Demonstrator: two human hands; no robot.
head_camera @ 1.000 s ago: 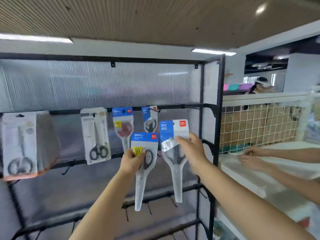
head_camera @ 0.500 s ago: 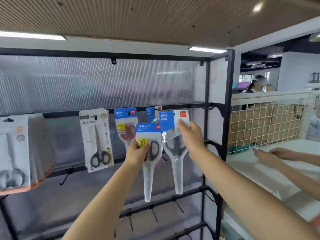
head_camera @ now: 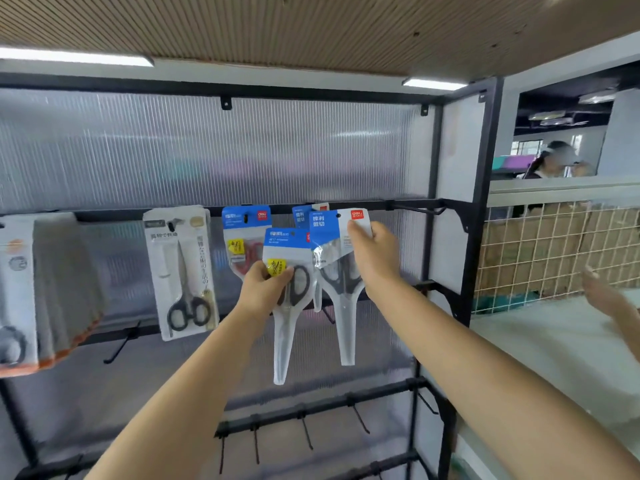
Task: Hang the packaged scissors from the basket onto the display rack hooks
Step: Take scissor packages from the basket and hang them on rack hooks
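Observation:
My right hand (head_camera: 373,258) grips a packaged pair of scissors (head_camera: 337,271) with a blue and white header, held up against the upper black rail (head_camera: 381,205) of the display rack, over another blue-header pack (head_camera: 302,214) that hangs there. My left hand (head_camera: 265,289) holds a second packaged pair (head_camera: 287,306) with a blue header and yellow sticker, a little lower and to the left. A red-handled pack (head_camera: 244,244) hangs behind it. The basket is out of view.
A white pack with black scissors (head_camera: 181,271) and a thick stack of packs (head_camera: 45,292) hang further left. A bare hook (head_camera: 420,209) sticks out at the rail's right end. Lower rails carry bare hooks (head_camera: 304,431). Another person's hand (head_camera: 609,299) hovers over a white table on the right.
Both of my hands have lifted their packs higher, and the right one now reaches the upper rail. The other person's hand has drawn back toward the right edge.

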